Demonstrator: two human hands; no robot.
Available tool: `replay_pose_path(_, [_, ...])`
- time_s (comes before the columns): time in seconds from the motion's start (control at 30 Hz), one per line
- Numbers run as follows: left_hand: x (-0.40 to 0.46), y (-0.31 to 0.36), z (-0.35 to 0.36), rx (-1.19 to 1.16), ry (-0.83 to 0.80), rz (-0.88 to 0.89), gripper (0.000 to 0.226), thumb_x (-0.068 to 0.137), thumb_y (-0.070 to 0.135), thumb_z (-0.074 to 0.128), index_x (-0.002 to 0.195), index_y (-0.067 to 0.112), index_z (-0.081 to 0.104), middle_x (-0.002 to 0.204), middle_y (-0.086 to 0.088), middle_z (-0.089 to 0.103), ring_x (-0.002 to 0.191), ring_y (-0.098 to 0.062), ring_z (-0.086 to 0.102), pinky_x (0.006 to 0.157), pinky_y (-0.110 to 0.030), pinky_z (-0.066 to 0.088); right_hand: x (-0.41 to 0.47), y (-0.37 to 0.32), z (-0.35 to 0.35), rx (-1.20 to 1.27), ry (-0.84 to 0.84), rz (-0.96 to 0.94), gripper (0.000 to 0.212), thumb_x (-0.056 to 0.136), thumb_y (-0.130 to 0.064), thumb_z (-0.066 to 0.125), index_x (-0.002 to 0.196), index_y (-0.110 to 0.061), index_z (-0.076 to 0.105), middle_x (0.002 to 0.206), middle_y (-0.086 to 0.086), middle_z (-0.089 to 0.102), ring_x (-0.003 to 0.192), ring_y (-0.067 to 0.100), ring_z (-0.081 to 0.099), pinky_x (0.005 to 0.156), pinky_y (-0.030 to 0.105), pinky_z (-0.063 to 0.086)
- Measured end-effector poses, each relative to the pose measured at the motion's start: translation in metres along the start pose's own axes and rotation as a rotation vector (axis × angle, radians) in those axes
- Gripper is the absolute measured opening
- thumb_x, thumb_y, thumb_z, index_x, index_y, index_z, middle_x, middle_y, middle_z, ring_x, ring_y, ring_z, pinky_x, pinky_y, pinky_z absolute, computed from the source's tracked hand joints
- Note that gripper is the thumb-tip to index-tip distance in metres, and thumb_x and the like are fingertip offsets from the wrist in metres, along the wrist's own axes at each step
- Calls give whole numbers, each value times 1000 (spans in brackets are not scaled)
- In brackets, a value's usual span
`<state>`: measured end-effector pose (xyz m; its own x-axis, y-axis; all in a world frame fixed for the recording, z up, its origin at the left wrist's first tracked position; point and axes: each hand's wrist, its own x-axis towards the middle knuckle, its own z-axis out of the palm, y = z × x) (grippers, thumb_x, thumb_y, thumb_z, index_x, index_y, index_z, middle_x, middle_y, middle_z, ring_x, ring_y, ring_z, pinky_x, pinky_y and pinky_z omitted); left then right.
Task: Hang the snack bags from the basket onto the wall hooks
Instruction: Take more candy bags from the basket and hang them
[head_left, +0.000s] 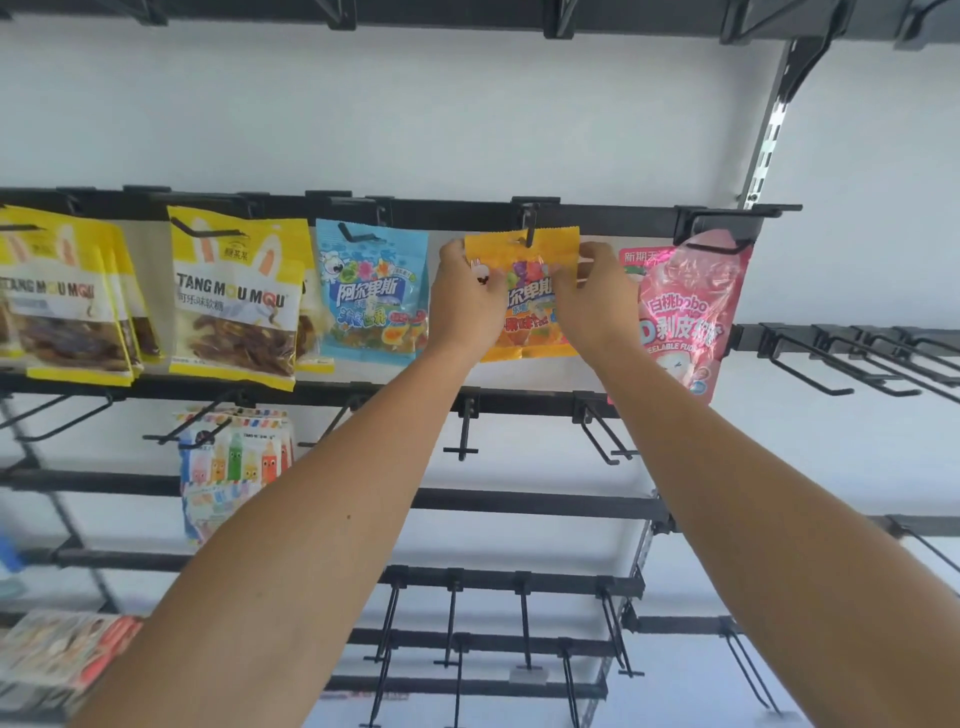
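Note:
An orange gummy bag (524, 254) hangs at the top rail, its hang hole around a black hook (530, 228). My left hand (465, 296) grips the bag's left edge and my right hand (597, 296) grips its right edge, both raised high. To the left hang a blue gummy bag (371, 291) and yellow TANG MOU MOU bags (234, 296). A pink peach-candy bag (691, 312) hangs just right of my right hand. The basket is out of view.
Empty black hooks (810, 364) stick out from the rails at right and on the lower rows (524, 623). A striped multicolour bag (234, 457) hangs on the second row at left. More packets (57, 649) sit at the bottom left.

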<state>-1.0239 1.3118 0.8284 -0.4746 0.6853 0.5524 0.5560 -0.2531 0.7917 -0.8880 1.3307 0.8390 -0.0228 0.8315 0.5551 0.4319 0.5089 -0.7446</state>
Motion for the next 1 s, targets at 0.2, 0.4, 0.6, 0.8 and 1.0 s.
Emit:
replay_pose_path(0.2, [-61, -9, -5, 469, -49, 251, 67, 99, 35, 56, 155, 15, 25, 160, -8, 29, 146, -26, 31, 106, -44, 44, -50, 24, 9, -332, 71, -307, 51, 98, -27, 51, 145, -13, 39, 149, 8, 41, 137, 29, 37, 102, 43, 42])
replay_pose_path(0.4, [-108, -20, -48, 834, -229, 379, 45, 100, 37, 50, 139, 15, 50, 139, -6, 53, 129, -30, 47, 90, -46, 47, -113, 26, 6, -582, -50, -393, 37, 96, -25, 52, 130, -12, 58, 143, 7, 51, 135, 30, 40, 103, 50, 41])
replay_pose_path(0.6, [-155, -21, -140, 936, -245, 384, 45, 100, 42, 46, 135, 16, 53, 133, -6, 58, 123, -30, 51, 86, -45, 48, -184, -23, 16, -642, -118, -399, 39, 98, -29, 50, 132, -12, 58, 138, 7, 56, 130, 30, 46, 102, 46, 40])
replay_pose_path(0.8, [-231, -73, -272, 1004, -295, 257, 42, 100, 43, 44, 131, 17, 54, 127, -7, 60, 112, -29, 56, 79, -42, 49, -299, -82, 74, -578, -285, -432, 40, 98, -29, 49, 135, -14, 55, 136, 6, 57, 129, 30, 46, 102, 47, 42])
replay_pose_path(1.0, [-298, -140, -385, 1055, -336, 53, 43, 99, 44, 46, 130, 16, 55, 123, -7, 61, 111, -29, 58, 81, -43, 49, -399, -127, 162, -559, -517, -463, 44, 100, -34, 46, 140, -17, 49, 143, 3, 52, 134, 27, 42, 107, 45, 37])
